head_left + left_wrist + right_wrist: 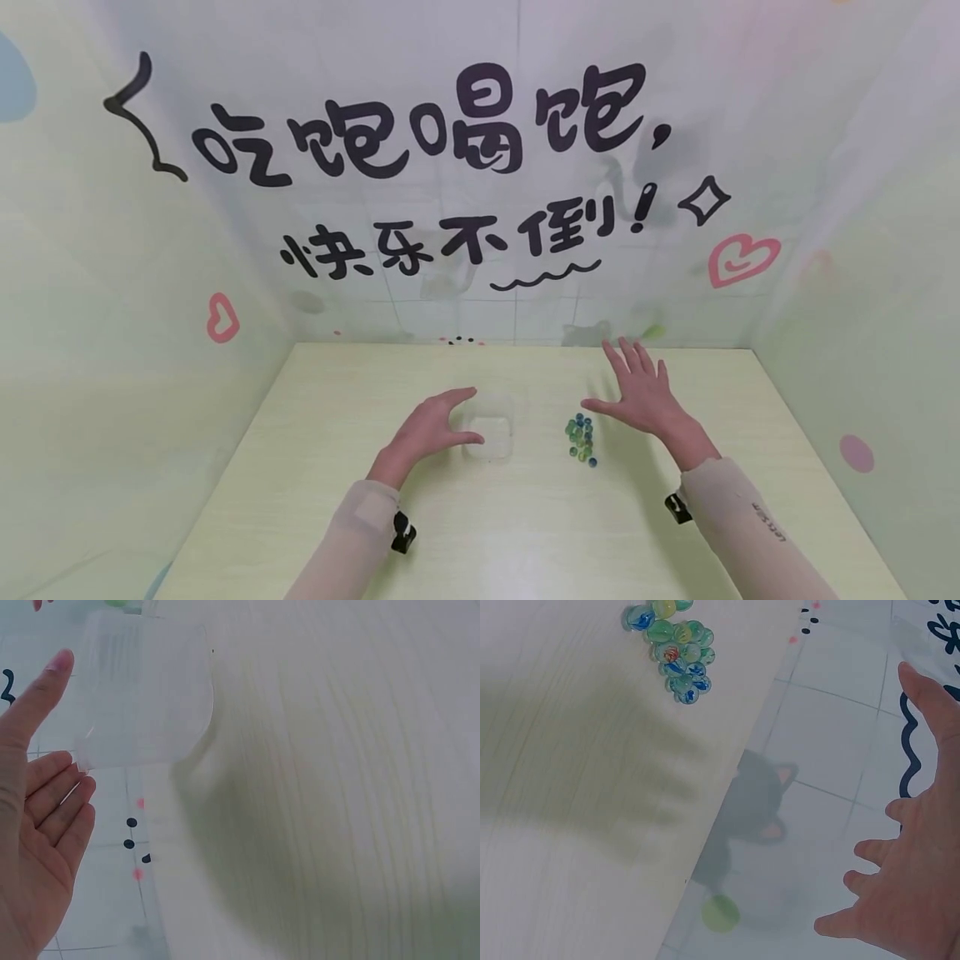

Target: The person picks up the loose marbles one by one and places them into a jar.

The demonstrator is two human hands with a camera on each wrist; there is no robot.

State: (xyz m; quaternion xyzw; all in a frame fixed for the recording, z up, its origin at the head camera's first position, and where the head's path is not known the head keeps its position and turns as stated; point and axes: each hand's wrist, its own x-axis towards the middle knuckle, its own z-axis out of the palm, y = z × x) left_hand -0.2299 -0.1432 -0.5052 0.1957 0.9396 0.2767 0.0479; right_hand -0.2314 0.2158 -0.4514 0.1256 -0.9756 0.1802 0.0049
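Note:
A clear plastic container (489,440) stands near the middle of the table, see-through and partly hard to make out. Just left of it is my left hand (429,427), thumb and fingers spread apart at its near side. In the left wrist view the fingertips come close to a corner of the container (150,694); whether they touch it I cannot tell. To the right, a small heap of green, blue and yellowish glass marbles (580,437) lies on the table. My right hand (643,398) hovers beside the heap with fingers spread and nothing held.
The pale wood-grain table (300,500) ends at a back wall sheet (420,321) printed with black characters and hearts. Similar sheets flank both sides. Dark clips (402,533) sit at the sleeve cuffs.

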